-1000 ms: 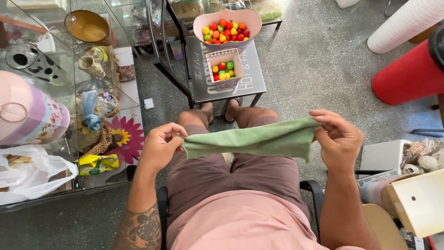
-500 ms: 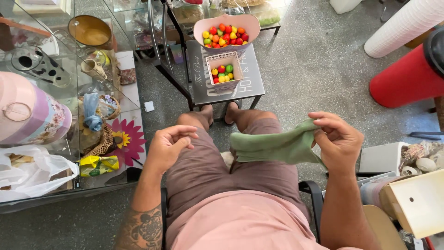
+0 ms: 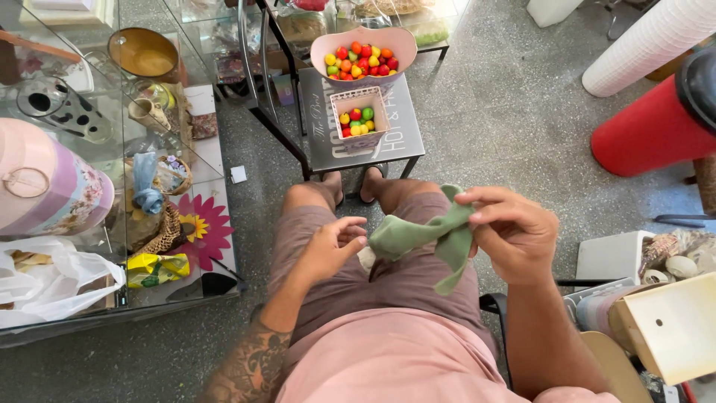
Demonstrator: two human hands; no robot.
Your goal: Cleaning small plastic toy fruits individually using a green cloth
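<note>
Green cloth bunched, pinched by right hand, one end hidden behind left hand's curled fingers.

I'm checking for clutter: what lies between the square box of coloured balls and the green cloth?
In the head view, between the box and the cloth lie the bare dark tabletop, then the person's feet and knees.

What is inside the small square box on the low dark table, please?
The small square box holds small round balls in red, green, yellow and orange. Only the top layer shows; anything beneath it and the box's bottom are covered. The box stands on the dark table.
</note>
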